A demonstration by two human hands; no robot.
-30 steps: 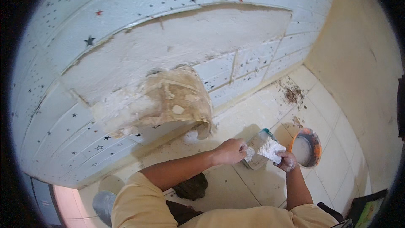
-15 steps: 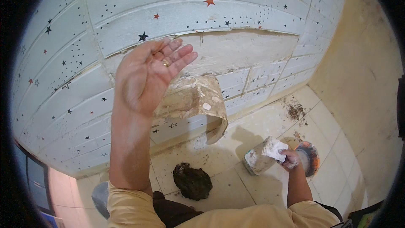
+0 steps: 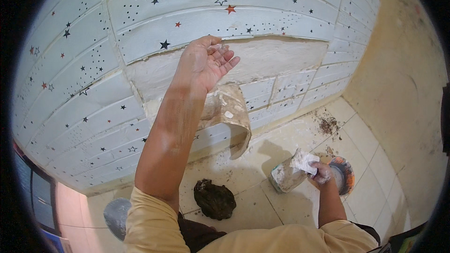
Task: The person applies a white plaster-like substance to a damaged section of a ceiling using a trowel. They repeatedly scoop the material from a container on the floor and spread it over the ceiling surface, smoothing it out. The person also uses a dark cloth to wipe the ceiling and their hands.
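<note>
My left hand (image 3: 213, 63) is raised at the wall, palm up. Its thumb and forefinger meet at the frayed lower edge of a star-printed wall covering (image 3: 164, 30), while the other fingers are loosely spread. Below the edge, a bare plaster strip (image 3: 276, 54) is exposed. A peeled flap of covering (image 3: 234, 105) curls outward under my left hand, its brownish back showing. Low at the right, my right hand (image 3: 322, 172) is closed around a white, putty-coated flat piece (image 3: 304, 161). Just beyond it is a plaster-smeared rectangular object (image 3: 285, 179), whose kind I cannot make out.
A round bowl-like container (image 3: 346, 175) with an orange and dark rim is beside my right wrist. A dark crumpled bundle (image 3: 214, 200) lies on the tiled floor (image 3: 253, 206). Debris (image 3: 327, 124) is scattered near the corner. A grey rounded object (image 3: 117, 216) is at the lower left.
My left hand has moved right and slightly up, from open in front of the wall to the covering's edge, thumb and forefinger together. My right hand has barely moved.
</note>
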